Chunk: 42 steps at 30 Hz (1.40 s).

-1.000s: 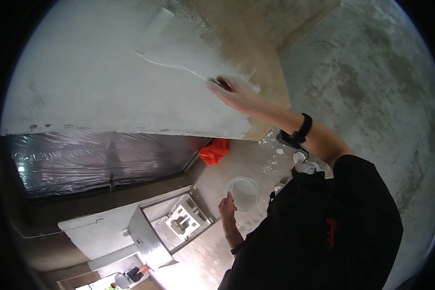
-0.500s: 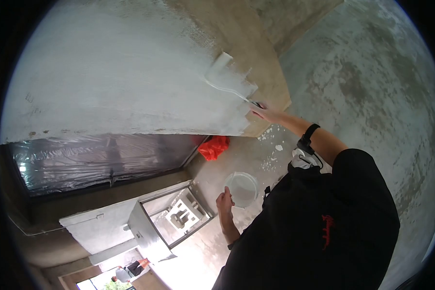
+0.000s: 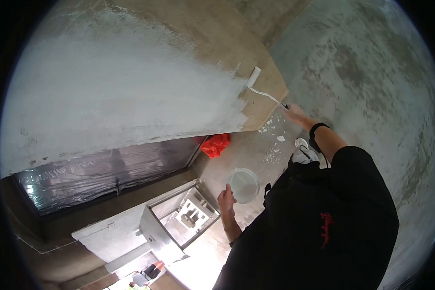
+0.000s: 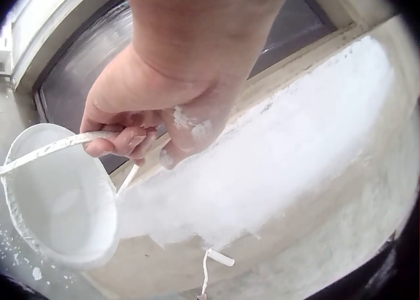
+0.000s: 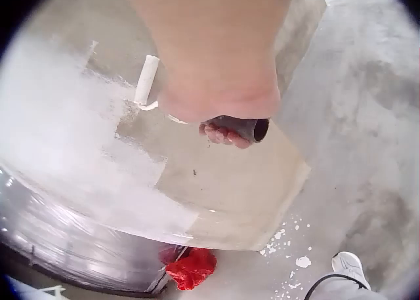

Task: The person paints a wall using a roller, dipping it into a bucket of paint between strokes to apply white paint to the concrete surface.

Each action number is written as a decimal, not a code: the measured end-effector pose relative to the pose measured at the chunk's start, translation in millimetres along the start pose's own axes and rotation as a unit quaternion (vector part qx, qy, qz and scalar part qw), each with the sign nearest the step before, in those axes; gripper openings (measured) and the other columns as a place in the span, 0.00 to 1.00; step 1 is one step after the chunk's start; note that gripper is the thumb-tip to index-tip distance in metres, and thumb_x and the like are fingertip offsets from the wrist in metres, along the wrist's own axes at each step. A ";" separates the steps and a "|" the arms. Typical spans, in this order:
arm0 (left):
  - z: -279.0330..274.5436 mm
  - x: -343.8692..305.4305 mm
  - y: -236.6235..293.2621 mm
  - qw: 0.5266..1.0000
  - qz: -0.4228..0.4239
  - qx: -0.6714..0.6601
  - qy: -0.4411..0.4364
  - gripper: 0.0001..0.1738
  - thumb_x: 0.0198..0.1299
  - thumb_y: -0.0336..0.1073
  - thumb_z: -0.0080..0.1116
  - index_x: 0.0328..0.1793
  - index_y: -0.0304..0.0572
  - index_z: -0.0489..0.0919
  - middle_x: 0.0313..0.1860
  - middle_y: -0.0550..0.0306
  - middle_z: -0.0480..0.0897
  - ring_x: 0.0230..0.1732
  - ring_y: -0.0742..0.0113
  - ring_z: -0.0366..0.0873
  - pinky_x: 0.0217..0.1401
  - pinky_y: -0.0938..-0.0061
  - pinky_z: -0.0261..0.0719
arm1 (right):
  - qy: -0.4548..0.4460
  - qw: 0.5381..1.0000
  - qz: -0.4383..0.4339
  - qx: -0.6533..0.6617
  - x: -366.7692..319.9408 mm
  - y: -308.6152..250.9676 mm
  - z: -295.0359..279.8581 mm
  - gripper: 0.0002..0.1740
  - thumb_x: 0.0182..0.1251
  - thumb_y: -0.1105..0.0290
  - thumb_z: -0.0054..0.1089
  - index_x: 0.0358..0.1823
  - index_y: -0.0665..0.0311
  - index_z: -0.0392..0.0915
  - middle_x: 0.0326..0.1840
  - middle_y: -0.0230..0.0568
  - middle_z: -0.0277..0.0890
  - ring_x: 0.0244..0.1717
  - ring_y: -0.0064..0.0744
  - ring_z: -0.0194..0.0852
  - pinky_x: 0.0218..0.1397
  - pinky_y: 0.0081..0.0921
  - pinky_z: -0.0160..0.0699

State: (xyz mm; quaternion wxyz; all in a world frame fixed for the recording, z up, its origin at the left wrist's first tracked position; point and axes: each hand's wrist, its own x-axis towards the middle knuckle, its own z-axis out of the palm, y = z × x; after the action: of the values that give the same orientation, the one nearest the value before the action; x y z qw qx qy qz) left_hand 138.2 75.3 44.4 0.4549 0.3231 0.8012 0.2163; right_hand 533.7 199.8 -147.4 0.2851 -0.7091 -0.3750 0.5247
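In the head view a white paint roller (image 3: 255, 76) lies against the bare tan part of the wall, beside the white painted area (image 3: 130, 92). The right hand (image 3: 295, 115) grips its handle; the right wrist view shows fingers curled round the dark handle (image 5: 237, 127). The left hand (image 3: 226, 199) holds a white bucket (image 3: 246, 186) by its handle (image 4: 56, 146), fingers curled round it in the left wrist view. The bucket hangs below that hand, with whitish contents inside.
A plastic-covered window (image 3: 106, 169) borders the painted wall. Red cloth or plastic (image 3: 216, 145) lies on the floor near white splatters (image 3: 281, 138). A doorway (image 3: 184, 217) stands beyond, and another person (image 3: 147, 274) is in the distance.
The right hand has moved right and slightly down, carrying the roller from the painted area onto the bare wall. The left hand still holds the bucket, nearly in place.
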 end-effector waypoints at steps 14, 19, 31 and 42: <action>15.0 6.2 7.7 0.999 0.001 0.002 -0.035 0.27 0.64 0.55 0.56 0.31 0.32 0.75 0.22 0.60 0.70 0.19 0.75 0.64 0.22 0.79 0.65 | -0.003 0.960 -0.273 0.066 -39.7 -136.4 22.0 0.28 0.69 0.46 0.45 0.39 0.68 0.76 0.25 0.47 0.72 0.27 0.38 0.67 0.33 0.38 0.65; 19.6 2.4 12.4 1.000 -0.005 0.009 -0.024 0.28 0.63 0.55 0.57 0.32 0.32 0.75 0.21 0.60 0.69 0.19 0.75 0.64 0.22 0.79 0.65 | -0.056 0.954 -0.287 0.066 -82.8 -232.4 11.4 0.30 0.69 0.44 0.45 0.33 0.69 0.76 0.27 0.54 0.74 0.27 0.47 0.68 0.35 0.42 0.66; 14.8 0.6 6.8 1.000 -0.004 -0.004 -0.013 0.26 0.64 0.54 0.57 0.29 0.35 0.74 0.19 0.62 0.68 0.17 0.75 0.63 0.21 0.79 0.64 | -0.050 0.960 -0.237 0.144 -30.6 -111.3 61.5 0.30 0.70 0.44 0.44 0.37 0.69 0.76 0.19 0.42 0.69 0.24 0.33 0.66 0.30 0.36 0.67; 9.6 -16.1 8.9 0.999 -0.017 0.026 0.009 0.26 0.63 0.54 0.57 0.28 0.35 0.74 0.19 0.61 0.68 0.19 0.75 0.65 0.22 0.79 0.64 | -0.061 0.996 -0.049 0.038 -12.0 0.2 70.4 0.36 0.66 0.38 0.43 0.30 0.70 0.75 0.21 0.50 0.72 0.25 0.42 0.70 0.31 0.39 0.67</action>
State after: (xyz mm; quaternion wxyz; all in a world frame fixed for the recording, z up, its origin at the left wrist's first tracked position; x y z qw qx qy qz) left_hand 155.5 70.5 54.9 0.4430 0.3189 0.8159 0.1904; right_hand 464.3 190.4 -161.5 0.3136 -0.6452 -0.4058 0.5664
